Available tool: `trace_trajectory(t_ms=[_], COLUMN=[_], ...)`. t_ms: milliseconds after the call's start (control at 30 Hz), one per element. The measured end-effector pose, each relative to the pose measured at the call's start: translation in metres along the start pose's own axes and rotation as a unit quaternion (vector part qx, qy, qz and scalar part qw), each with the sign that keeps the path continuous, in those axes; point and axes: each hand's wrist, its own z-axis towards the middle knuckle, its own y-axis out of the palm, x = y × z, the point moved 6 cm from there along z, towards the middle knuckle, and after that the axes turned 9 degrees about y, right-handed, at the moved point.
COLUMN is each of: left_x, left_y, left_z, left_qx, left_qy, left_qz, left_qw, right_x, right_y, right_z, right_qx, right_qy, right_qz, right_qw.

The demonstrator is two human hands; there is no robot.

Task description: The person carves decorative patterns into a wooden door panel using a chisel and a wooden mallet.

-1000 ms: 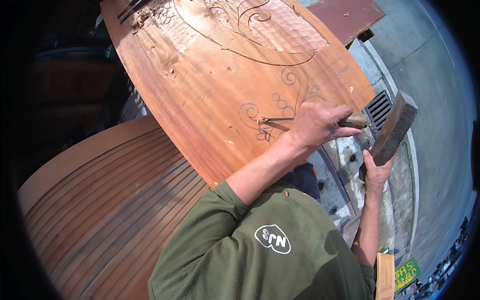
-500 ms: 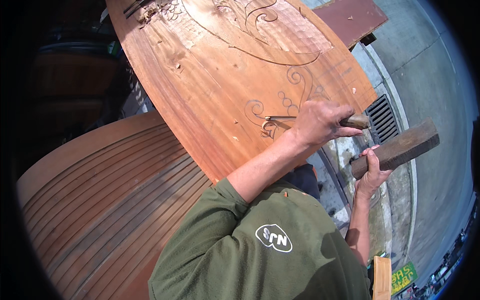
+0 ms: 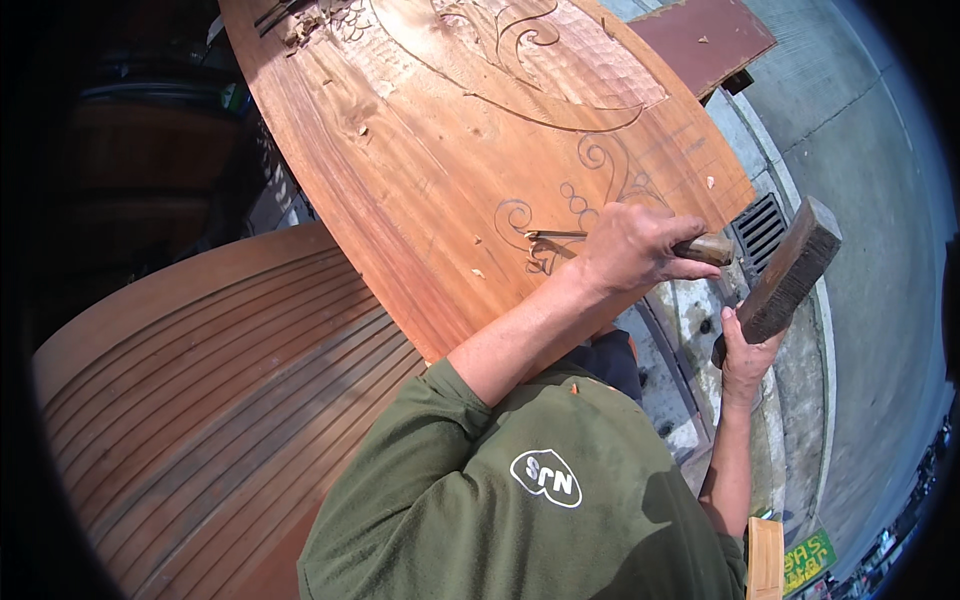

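My left hand is closed round a wood-carving chisel. Its thin dark blade lies low over the wood, pointing left, with the tip at a drawn scroll line. The wooden handle sticks out on the right side of my fist. Off the panel's right edge, my right hand grips a dark, squared wooden mallet, which is tilted up and to the right. A gap separates the mallet from the chisel handle. Beneath my left hand is the reddish-brown wooden panel, with pencilled curls and circles around the blade.
Carved scrollwork and a grooved curve cover the panel's far part. Wood shavings and dark tools lie at its far left. Stacked curved boards stand at left. A drain grate is in the ground at right.
The mallet has swung to a steeper tilt, its far end moving up and left, and my right hand has turned with it. The chisel has stayed almost in place.
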Motion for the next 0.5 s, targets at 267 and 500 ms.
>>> trace_trajectory(t_ms=[267, 500], left_x=[0.0, 0.0], left_y=[0.004, 0.006], left_z=[-0.006, -0.007], left_qx=[-0.025, -0.045], left_qy=[0.007, 0.013], left_qz=[0.003, 0.001], left_qw=[1.0, 0.999], right_x=[-0.004, -0.006], right_y=[0.03, 0.03], right_z=[-0.029, -0.038], right_qx=[-0.054, 0.033], right_qy=[-0.004, 0.026], right_qz=[-0.058, 0.18], right_qw=[0.997, 0.983])
